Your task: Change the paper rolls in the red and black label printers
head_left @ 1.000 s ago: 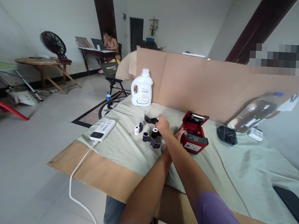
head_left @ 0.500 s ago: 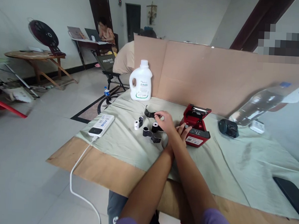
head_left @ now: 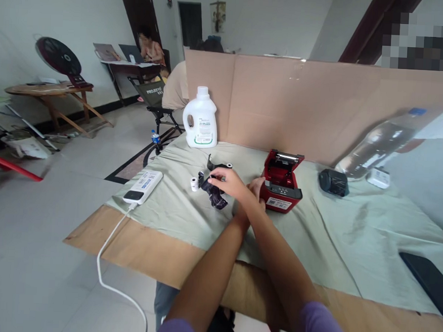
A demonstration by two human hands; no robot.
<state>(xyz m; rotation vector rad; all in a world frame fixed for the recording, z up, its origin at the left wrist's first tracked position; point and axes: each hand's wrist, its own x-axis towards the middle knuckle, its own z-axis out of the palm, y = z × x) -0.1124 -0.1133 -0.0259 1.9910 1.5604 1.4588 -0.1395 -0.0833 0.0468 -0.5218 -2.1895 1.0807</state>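
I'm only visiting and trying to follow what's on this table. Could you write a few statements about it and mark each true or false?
1. The red printer has its lid open. True.
2. The white jug lies on its side. False: it stands upright by the cardboard wall.
3. The left hand pinches a black strip. True.
4. The power bank has no cable. False: a white cable hangs from it.

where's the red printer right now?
In the head view the red printer sits mid-table on the green cloth, lid open, just right of the right hand, with the black device further right.
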